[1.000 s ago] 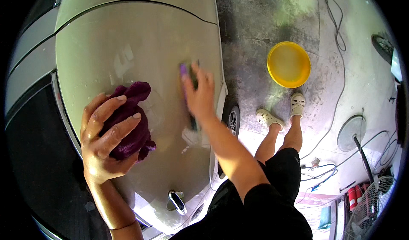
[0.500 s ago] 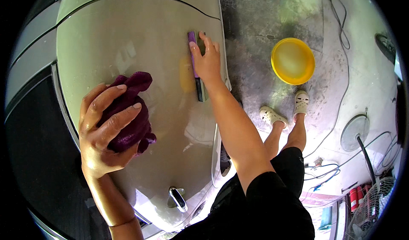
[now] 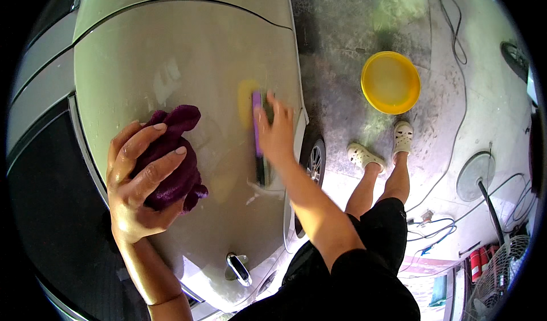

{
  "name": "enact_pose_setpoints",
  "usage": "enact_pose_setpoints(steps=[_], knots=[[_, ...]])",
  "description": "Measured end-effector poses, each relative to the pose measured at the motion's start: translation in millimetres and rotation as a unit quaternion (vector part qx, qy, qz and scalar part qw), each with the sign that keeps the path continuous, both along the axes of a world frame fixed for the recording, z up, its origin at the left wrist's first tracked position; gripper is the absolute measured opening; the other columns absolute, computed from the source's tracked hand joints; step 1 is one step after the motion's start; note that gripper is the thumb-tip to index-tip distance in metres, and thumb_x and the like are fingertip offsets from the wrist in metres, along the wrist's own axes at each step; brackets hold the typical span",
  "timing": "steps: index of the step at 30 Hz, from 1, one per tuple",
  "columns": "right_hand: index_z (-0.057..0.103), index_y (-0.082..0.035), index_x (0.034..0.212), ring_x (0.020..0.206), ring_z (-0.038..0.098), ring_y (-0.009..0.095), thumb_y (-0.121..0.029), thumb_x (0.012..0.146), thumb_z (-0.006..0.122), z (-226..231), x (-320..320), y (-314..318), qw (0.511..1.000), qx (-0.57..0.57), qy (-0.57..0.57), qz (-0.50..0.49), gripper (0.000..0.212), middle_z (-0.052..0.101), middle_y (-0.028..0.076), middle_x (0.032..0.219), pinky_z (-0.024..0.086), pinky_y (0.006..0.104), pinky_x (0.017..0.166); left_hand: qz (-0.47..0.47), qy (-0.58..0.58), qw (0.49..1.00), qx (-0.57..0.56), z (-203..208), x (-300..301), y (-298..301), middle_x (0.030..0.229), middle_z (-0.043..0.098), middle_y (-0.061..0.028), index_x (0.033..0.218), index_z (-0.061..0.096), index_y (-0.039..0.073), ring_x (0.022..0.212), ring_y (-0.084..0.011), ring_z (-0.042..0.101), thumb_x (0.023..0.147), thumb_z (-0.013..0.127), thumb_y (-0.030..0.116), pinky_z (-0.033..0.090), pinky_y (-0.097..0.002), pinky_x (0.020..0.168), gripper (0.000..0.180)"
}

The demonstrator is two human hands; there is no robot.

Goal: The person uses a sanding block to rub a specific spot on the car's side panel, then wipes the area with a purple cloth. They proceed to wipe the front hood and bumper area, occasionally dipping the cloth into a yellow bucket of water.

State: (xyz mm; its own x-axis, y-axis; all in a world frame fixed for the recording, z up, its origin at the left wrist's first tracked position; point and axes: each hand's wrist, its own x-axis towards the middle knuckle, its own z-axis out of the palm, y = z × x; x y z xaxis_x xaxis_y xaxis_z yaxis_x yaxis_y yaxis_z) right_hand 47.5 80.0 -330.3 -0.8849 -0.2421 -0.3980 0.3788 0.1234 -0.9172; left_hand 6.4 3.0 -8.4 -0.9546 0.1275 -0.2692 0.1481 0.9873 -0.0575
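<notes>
My left hand (image 3: 134, 190) is closed around a bunched, dark purple cloth (image 3: 171, 176), near the window side of the beige car door (image 3: 188, 53). Farther right, my right hand (image 3: 276, 130), slightly blurred, grips a long, narrow sanding block (image 3: 257, 116), purple along one side and dark at its near end. The block lies lengthwise against the door panel, beside a yellowish patch (image 3: 245, 101). My palm and fingers hide part of it. Wet sheen and pale marks show on the paint.
A yellow bucket (image 3: 364, 87) of cloudy liquid stands on the floor to the right, beyond my pale clogs (image 3: 362, 156). Cables (image 3: 464, 93) run across the floor. A round stand base (image 3: 470, 178) and a fan cage (image 3: 496, 281) are at the right. A chrome door handle (image 3: 239, 268) sticks out near me.
My right hand and the sanding block have slid toward me along the door panel. My left hand keeps its hold on the cloth, nearly in place.
</notes>
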Motion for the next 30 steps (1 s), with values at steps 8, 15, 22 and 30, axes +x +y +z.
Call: enact_pose_setpoints(steps=[8, 15, 22, 30], knots=[[0.060, -0.006, 0.141, 0.114, 0.058, 0.039, -0.029, 0.098, 0.070, -35.7, -52.2, -10.8, 0.996, -0.024, 0.051, -0.075, 0.050, 0.063, 0.021, 0.121, 0.047, 0.0457, 0.098, -0.013, 0.007, 1.000, 0.014, -6.7, -8.2, 0.0, 0.130, 0.068, -0.0102, 0.107, 0.081, 0.020, 0.122, -0.0415, 0.060, 0.033, 0.079, 0.016, 0.051, -0.0536, 0.104, 0.074], [0.058, -0.011, 0.148, 0.111, 0.059, 0.038, -0.026, 0.097, 0.071, 8.8, 21.7, 17.6, 0.991, -0.069, 0.111, -0.038, 0.054, 0.059, 0.021, 0.125, 0.048, 0.0432, 0.098, 0.000, 0.009, 1.000, -0.001, -0.8, 3.8, -4.1, 0.131, 0.068, -0.0103, 0.107, 0.081, 0.020, 0.123, -0.0415, 0.060, 0.033, 0.078, 0.017, 0.050, -0.0544, 0.106, 0.074], [0.058, -0.011, 0.148, 0.113, 0.059, 0.039, -0.024, 0.098, 0.070, -15.2, 6.3, 9.5, 0.993, -0.061, 0.100, -0.032, 0.053, 0.061, 0.023, 0.123, 0.048, 0.0453, 0.099, 0.006, 0.008, 1.000, 0.003, -4.5, 3.6, -4.2, 0.131, 0.068, -0.0099, 0.108, 0.081, 0.021, 0.124, -0.0409, 0.060, 0.033, 0.077, 0.017, 0.049, -0.0554, 0.107, 0.075], [0.059, -0.011, 0.146, 0.109, 0.059, 0.040, -0.026, 0.099, 0.068, -25.1, -33.1, -5.5, 0.994, -0.041, 0.091, -0.033, 0.051, 0.061, 0.021, 0.120, 0.048, 0.0463, 0.097, -0.005, 0.017, 1.000, 0.000, -5.5, -1.7, -3.4, 0.130, 0.068, -0.0087, 0.108, 0.081, 0.023, 0.123, -0.0405, 0.060, 0.034, 0.077, 0.016, 0.049, -0.0561, 0.108, 0.074]])
